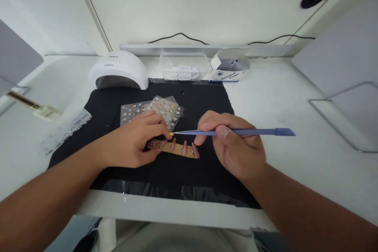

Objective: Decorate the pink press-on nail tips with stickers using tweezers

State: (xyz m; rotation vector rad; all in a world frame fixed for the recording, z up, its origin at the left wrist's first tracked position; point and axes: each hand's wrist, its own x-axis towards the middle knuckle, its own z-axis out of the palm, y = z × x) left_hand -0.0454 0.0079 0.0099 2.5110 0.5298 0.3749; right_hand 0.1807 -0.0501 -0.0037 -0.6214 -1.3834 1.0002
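Where pale cloth [174, 240] shows lowest, the white table [165, 210] begins, with a black mat [183, 181] on it, glossy along the near edge. Over the mat, the left hand [130, 141] has thumb and fingers closed about the left end of a tan strip [178, 149], which lies near the mat's middle. Pinkish nails [184, 148] sit in a row along it, some with shiny specks. The right hand [239, 145] pinches a blue tool [256, 131] between thumb and fingers, pen-fashion, its tip at a small yellow bit [171, 134] by the left index fingertip; whether they touch I cannot tell. Just beyond, patterned sheets [132, 112] overlap, while a silvery sheet [69, 130] crosses the mat's left edge. Farther back stand a white lamp [118, 67], a clear tub [168, 75] of white packets [186, 71] and an open box [227, 75] marked for alcohol pads. Behind them, black cable [180, 34] runs along the pale wall [189, 0]
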